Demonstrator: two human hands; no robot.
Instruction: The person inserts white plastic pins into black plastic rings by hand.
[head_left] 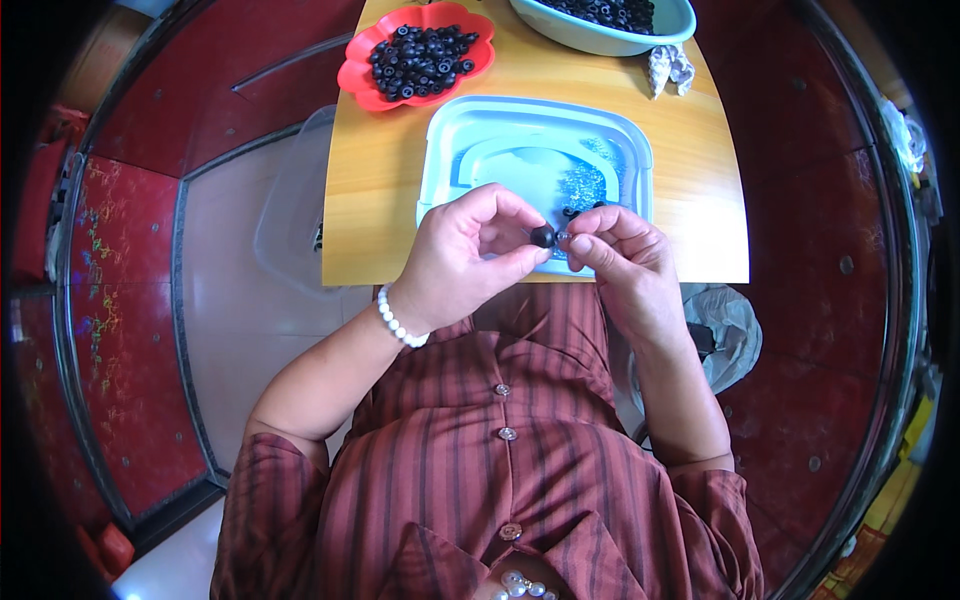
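Over the near edge of a light blue tray, my two hands meet fingertip to fingertip. My left hand, with a white bead bracelet at the wrist, pinches a small round black cap between thumb and fingers. Right beside it, my right hand is closed in a pinch on a small clear piece, partly covered by the fingers. Whether the two parts touch I cannot tell. Many tiny clear pieces lie in the tray's right side, and a few black parts show behind my right fingers.
A red flower-shaped dish of black caps stands at the far left of the wooden table. At the far right is a light blue basin of black parts, with a grey-white lump beside it. A plastic bag hangs low on the right.
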